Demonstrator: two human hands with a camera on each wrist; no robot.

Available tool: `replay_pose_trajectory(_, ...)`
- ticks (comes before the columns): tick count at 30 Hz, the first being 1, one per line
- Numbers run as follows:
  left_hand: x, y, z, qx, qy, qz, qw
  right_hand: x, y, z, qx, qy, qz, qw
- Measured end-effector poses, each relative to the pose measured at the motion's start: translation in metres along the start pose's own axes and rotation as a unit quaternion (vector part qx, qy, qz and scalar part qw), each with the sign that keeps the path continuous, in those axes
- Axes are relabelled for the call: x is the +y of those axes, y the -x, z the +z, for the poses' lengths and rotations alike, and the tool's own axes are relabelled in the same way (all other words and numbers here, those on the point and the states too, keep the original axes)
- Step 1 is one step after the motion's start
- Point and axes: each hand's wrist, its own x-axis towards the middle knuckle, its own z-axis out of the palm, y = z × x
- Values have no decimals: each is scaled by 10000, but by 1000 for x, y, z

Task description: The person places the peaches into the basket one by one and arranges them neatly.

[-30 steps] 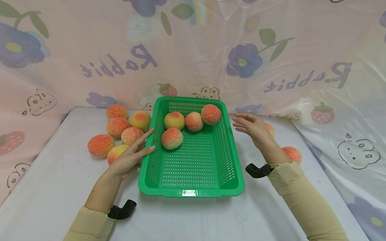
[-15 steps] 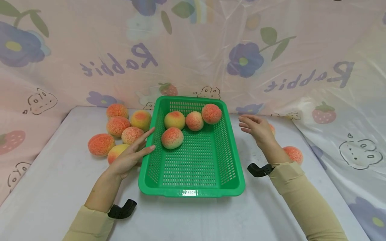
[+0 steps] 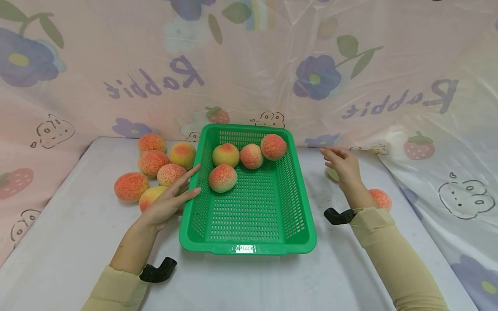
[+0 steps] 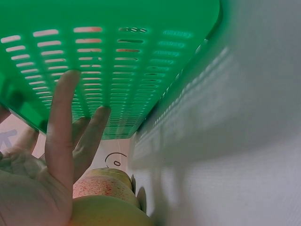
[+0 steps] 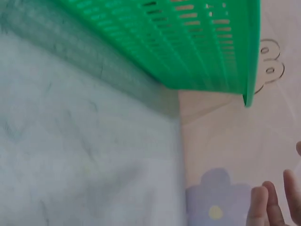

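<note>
Left hand [image 3: 165, 207]: fingers straight and spread, laid against the left side of a green basket [image 3: 249, 207]; grips nothing. Best kept, I'd judge, as a light brace, since a hard push could slide the basket.

Right hand [image 3: 345, 167]: fingers extended, holding nothing that I can see, at a pale peach [image 3: 332, 174] it largely hides. A sound hold would probably want fingertips well round the sides first (round things roll).

Four peaches [image 3: 223, 178]: in the basket, towards its far end, near floor bare.

Six peaches [image 3: 131, 187]: on the table, left of the basket, loosely clustered.

Red peach [image 3: 381, 199]: one, partly behind the right forearm.

Table [image 3: 249, 280]: white, smooth-looking, softly shadowed near the basket.

Curtain [image 3: 249, 77]: pale pink, creased; flowers, strawberries, rabbit faces, "Rabbit" printed backwards.
</note>
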Motion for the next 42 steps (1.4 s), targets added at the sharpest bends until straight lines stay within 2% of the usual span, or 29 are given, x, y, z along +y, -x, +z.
replay_pose_trajectory(9,-1,0,-1,9,50,15,10000,13,-7,-7,670,-377,85,9970)
replay_pose_trajectory(19,-1,1,-1,54,-74,8,10000,25,-14,-13,1459,173,268,9888)
replay_pose_trajectory(25,-2,0,-1,50,-64,29,10000,33,-20,-17,1882,324,145,9815)
replay_pose_trajectory(29,-2,0,-1,32,23,31,10000,38,-24,-19,1793,329,250,9829)
replay_pose_trajectory(35,-2,-1,-1,24,-91,62,9999,47,-28,-22,1390,534,574,9872)
replay_pose_trajectory(42,-2,-2,-1,48,-87,32,9999,56,-30,-23,1098,1159,584,9854)
